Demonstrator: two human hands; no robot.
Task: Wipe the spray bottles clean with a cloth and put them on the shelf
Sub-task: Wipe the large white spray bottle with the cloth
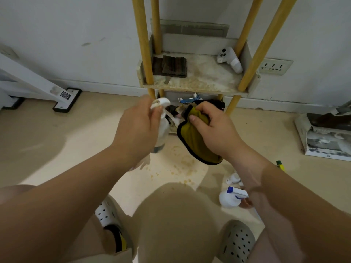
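Observation:
My left hand (137, 128) grips a clear spray bottle with a white trigger head (161, 128) by its neck and holds it upright above the floor. My right hand (212, 130) grips a yellow cloth with a black edge (195, 143), right beside the bottle. In front stands the shelf (199, 84) with yellow posts; its stained board carries a white spray head (229, 59) lying at the back right. On the floor at the lower right stand a white spray bottle with blue trim (230, 198), a small white bottle (233, 179) and a yellow one with a green cap (280, 165).
A dark folded cloth (171, 66) lies on the shelf's left side. Clutter fills the lower shelf (190, 103). A white stand base (66, 99) is on the left, a box (326, 137) on the right, a wall socket (275, 66) behind. Stains mark the floor (182, 164).

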